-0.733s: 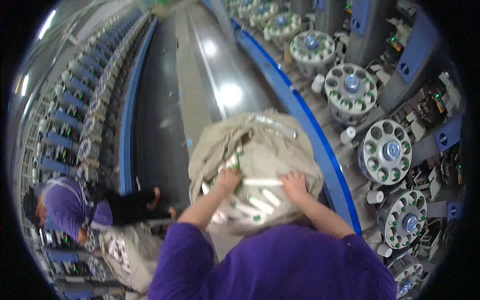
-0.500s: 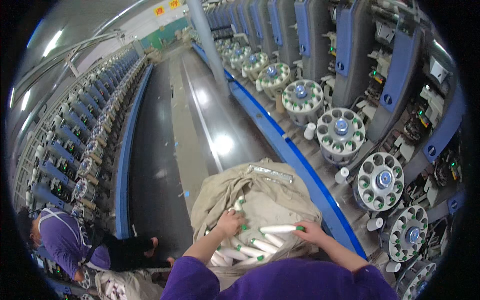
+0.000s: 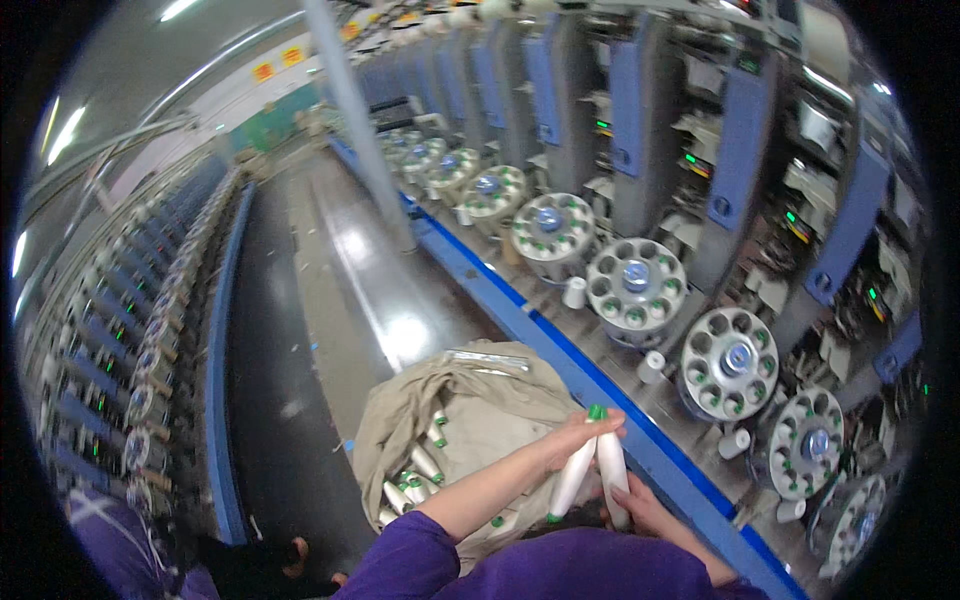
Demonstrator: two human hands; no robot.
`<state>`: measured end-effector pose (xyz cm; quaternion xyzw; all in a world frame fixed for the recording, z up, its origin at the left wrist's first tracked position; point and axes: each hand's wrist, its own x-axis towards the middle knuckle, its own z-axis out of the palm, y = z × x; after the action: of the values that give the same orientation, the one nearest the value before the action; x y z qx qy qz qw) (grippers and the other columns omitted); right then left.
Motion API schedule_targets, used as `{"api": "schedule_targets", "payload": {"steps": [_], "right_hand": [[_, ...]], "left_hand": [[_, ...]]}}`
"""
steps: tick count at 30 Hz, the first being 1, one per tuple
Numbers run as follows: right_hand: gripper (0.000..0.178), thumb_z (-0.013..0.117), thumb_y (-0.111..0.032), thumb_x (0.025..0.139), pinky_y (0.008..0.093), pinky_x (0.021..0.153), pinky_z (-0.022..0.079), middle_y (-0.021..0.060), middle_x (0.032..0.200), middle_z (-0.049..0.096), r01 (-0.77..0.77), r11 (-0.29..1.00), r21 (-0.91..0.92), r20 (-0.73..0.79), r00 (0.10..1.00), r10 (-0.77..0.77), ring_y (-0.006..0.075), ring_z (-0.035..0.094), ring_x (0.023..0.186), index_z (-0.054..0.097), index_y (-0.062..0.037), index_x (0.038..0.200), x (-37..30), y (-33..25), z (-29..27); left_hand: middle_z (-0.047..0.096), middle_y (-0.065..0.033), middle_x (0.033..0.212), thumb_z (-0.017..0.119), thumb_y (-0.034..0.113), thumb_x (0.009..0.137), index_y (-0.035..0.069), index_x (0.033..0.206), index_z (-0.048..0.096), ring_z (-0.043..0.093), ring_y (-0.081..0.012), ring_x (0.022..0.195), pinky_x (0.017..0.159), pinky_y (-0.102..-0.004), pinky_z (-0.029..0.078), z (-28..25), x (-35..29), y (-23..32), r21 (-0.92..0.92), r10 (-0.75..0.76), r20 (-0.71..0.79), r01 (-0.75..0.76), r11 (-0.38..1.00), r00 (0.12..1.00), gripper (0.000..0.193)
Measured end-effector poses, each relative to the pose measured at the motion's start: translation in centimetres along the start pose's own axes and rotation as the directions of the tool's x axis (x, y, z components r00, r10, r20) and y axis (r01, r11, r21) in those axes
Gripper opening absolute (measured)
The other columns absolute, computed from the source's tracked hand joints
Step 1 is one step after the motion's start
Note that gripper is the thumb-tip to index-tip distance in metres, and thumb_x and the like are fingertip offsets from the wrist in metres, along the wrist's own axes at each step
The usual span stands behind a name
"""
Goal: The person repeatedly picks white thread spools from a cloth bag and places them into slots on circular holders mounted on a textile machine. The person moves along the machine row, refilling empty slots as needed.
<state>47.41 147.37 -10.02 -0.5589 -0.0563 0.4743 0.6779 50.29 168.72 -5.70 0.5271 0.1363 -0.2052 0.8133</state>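
Two white yarn bobbins with green tube ends hang tilted side by side over the right rim of a beige cloth sack [image 3: 400,395]. My left hand [image 3: 580,440] reaches across to the right and grips both near their green tops. The left yarn bobbin [image 3: 572,485] slants down to a green lower end. Around the lower part of the right yarn bobbin [image 3: 611,470], my right hand [image 3: 645,508] is closed. More white bobbins [image 3: 425,463] lie loose at the sack's left side, partly hidden by my left forearm.
Along the right runs a blue machine rail [image 3: 560,345], with round bobbin magazines [image 3: 730,365] behind it, some slots filled. A silver strip [image 3: 488,362] lies on the sack's far edge. Left, a co-worker in purple [image 3: 110,545] bends near another machine row. A grey post [image 3: 360,130] stands ahead.
My view has swung right. My left hand has left the pile and moved right with bobbins. The bobbin by my right hand has gone from lying level to nearly upright.
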Motion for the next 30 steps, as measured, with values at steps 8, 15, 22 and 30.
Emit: {"api": "schedule_targets", "payload": {"steps": [8,15,22,30], "right_hand": [[0.063,0.053,-0.043,0.086,0.0191,0.040,0.028,0.0099,0.107,0.057,0.108,0.934,0.340,0.250,0.947,-0.201,0.0065,0.037,0.046,0.034,-0.0065,0.134,1.7,-10.8,-6.9],[0.035,0.050,-0.038,0.090,0.0231,0.037,0.019,-0.0069,0.051,0.032,0.359,0.899,0.252,-0.425,0.875,-0.231,0.0051,0.024,0.040,0.043,-0.0147,0.065,-1.1,-14.3,-17.5],[0.027,0.046,-0.035,0.093,0.0198,0.035,0.015,-0.0088,0.050,0.027,0.568,0.821,0.061,-0.523,0.719,-0.459,0.0021,0.022,0.039,0.054,-0.0102,0.091,1.4,-19.5,-20.7],[0.033,0.053,-0.038,0.090,0.0228,0.041,0.023,-0.0059,0.053,0.036,0.236,0.962,-0.139,-0.175,0.950,-0.258,0.0041,0.029,0.044,0.058,-0.0058,0.081,6.0,-18.3,-21.2]], "left_hand": [[0.062,-0.0115,0.092,0.044,0.034,0.093,0.005,0.094,0.055,0.059,-0.0234,0.084,0.078,-0.0393,0.048,3.8,8.9,10.6,-0.426,0.410,-0.048,-0.390,0.816,0.911,0.031],[0.059,-0.0085,0.105,0.043,0.037,0.094,0.010,0.098,0.053,0.056,-0.0243,0.096,0.083,-0.0439,0.047,7.3,13.5,15.2,-0.420,0.515,-0.190,-0.543,0.727,0.836,0.029],[0.057,-0.0098,0.109,0.045,0.037,0.094,0.007,0.106,0.050,0.054,-0.0250,0.102,0.087,-0.0437,0.045,9.4,16.9,14.5,-0.324,0.541,-0.154,-0.560,0.763,0.827,0.032],[0.059,-0.0132,0.104,0.039,0.038,0.095,0.005,0.105,0.051,0.057,-0.0291,0.099,0.081,-0.0447,0.049,7.6,18.4,13.3,-0.314,0.382,-0.171,-0.418,0.852,0.908,0.037]]}}
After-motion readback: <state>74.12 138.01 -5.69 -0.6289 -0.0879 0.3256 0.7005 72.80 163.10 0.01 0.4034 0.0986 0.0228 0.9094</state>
